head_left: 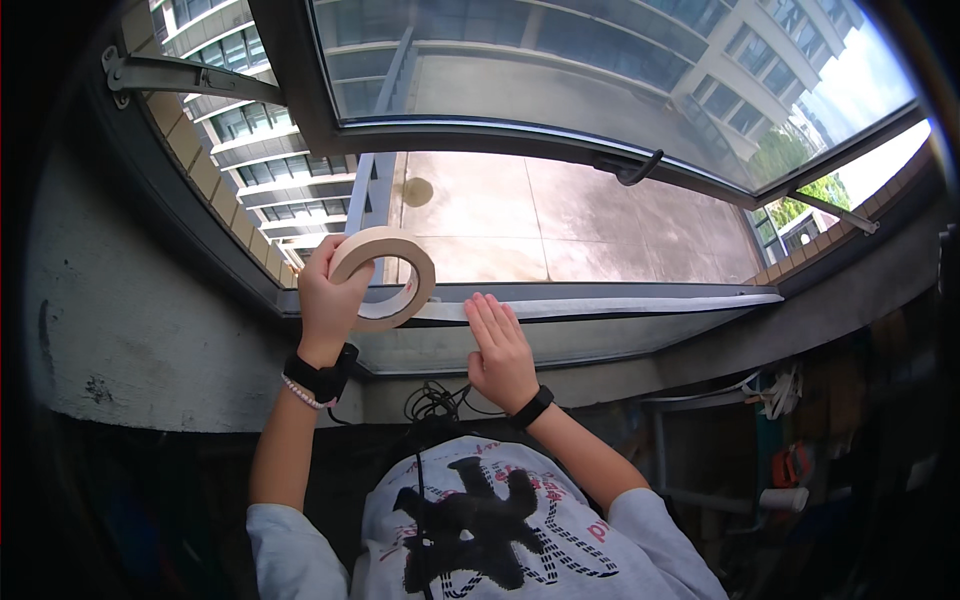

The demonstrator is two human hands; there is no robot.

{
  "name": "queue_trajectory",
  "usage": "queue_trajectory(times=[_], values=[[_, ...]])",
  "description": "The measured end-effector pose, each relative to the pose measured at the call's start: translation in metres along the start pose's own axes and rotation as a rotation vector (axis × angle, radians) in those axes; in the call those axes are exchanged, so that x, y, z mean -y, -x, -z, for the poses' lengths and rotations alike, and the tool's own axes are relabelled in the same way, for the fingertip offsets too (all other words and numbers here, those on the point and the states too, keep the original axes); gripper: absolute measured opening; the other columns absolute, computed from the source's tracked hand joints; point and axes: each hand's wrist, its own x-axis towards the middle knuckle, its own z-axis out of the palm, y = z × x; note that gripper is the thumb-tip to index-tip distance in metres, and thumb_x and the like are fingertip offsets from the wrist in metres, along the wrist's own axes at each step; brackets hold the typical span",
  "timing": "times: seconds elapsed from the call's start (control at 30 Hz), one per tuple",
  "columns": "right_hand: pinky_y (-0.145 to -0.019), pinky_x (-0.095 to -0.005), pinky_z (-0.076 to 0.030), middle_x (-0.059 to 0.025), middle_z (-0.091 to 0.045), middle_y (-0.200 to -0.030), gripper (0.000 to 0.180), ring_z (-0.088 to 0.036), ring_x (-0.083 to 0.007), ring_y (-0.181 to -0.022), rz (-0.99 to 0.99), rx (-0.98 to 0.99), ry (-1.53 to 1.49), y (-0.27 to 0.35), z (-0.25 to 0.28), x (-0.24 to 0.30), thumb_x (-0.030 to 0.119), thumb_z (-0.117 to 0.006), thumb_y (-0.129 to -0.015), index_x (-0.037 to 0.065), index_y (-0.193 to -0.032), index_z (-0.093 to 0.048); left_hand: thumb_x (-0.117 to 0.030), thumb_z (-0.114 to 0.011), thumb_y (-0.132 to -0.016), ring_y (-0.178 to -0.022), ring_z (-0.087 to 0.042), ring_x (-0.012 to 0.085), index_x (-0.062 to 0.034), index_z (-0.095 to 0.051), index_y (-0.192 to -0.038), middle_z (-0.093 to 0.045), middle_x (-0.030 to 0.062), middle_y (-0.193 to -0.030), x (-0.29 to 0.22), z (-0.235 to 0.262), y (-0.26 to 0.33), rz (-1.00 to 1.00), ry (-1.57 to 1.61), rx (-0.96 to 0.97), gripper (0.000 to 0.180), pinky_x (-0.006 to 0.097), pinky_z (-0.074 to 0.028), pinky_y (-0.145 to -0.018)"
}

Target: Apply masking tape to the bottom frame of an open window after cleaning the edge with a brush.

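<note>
A beige roll of masking tape [424, 265] is gripped by my left hand [330, 300] at the left end of the window's lower frame [580, 291]. The fingers wrap over the roll's left side, and its ring faces me. From near the roll, a pale strip of tape [640, 307] runs along the frame's near edge to the right corner. My right hand [500, 355] has its fingers stretched out side by side, with the tips at the strip a short way right of the roll. Nothing is held in it.
Above the lower frame, a hinged window sash [470, 140] stands swung outward, with a dark handle [640, 170] and a metal stay [200, 80]. Below the frame is a glass pane [500, 343]. Dark cables [435, 400] lie beneath it. A grey wall [150, 320] borders the left.
</note>
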Motion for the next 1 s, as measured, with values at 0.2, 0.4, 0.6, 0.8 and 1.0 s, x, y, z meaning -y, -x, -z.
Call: queue_trajectory(times=[0.2, 0.4, 0.6, 0.8, 1.0], values=[[-0.102, -0.0427, -0.03, -0.0197, -0.046, -0.125, 0.06, -0.041, -0.0327, -0.119, -0.027, -0.002, -0.056, -0.001, 0.002, 0.0, -0.002, -0.048, -0.063, -0.004, -0.123, -0.043, -0.006, -0.067, -0.067, -0.061, -0.061, 0.0227, -0.0023, -0.057, -0.083, -0.06, 0.0113, -0.068, -0.038, 0.022, -0.013, -0.616, -0.298, 0.148, 0.019, 0.027, -0.047, -0.058], [-0.102, -0.0427, -0.03, -0.0208, -0.047, -0.124, 0.06, -0.042, -0.0332, -0.119, -0.012, -0.005, -0.017, -0.003, 0.0, 0.004, -0.002, -0.048, -0.063, -0.005, -0.122, -0.043, -0.003, -0.067, -0.06, -0.068, -0.058, 0.0308, -0.0033, -0.058, -0.084, -0.059, 0.0128, -0.075, -0.015, 0.062, -0.017, -0.758, -0.492, 0.154, 0.025, 0.034, -0.047, -0.059], [-0.102, -0.0427, -0.03, -0.0208, -0.045, -0.125, 0.06, -0.041, -0.0334, -0.119, 0.048, 0.041, -0.045, -0.01, -0.011, 0.014, -0.001, -0.049, -0.063, -0.004, -0.123, -0.042, 0.0, -0.065, -0.061, -0.071, -0.059, 0.0298, -0.0031, -0.058, -0.087, -0.06, 0.0126, -0.08, -0.014, 0.071, -0.011, -0.78, -0.587, 0.204, 0.027, 0.035, -0.048, -0.064], [-0.103, -0.0427, -0.03, -0.0209, -0.044, -0.127, 0.062, -0.04, -0.0333, -0.121, 0.086, 0.061, -0.059, -0.017, -0.023, 0.029, -0.001, -0.049, -0.063, -0.005, -0.124, -0.041, -0.002, -0.068, -0.06, -0.071, -0.058, 0.0281, -0.0044, -0.057, -0.088, -0.058, 0.0103, -0.076, -0.021, 0.072, -0.01, -0.715, -0.645, 0.265, 0.031, 0.034, -0.046, -0.061], [-0.103, -0.0413, -0.03, -0.0225, -0.043, -0.126, 0.063, -0.04, -0.0334, -0.12, 0.137, 0.088, -0.057, -0.022, -0.032, 0.039, 0.0, -0.049, -0.062, -0.008, -0.124, -0.039, 0.003, -0.069, -0.063, -0.069, -0.058, 0.0224, -0.0023, -0.054, -0.093, -0.058, 0.0086, -0.079, 0.008, 0.057, 0.007, -0.48, -0.333, -0.084, 0.035, 0.03, -0.047, -0.064]])
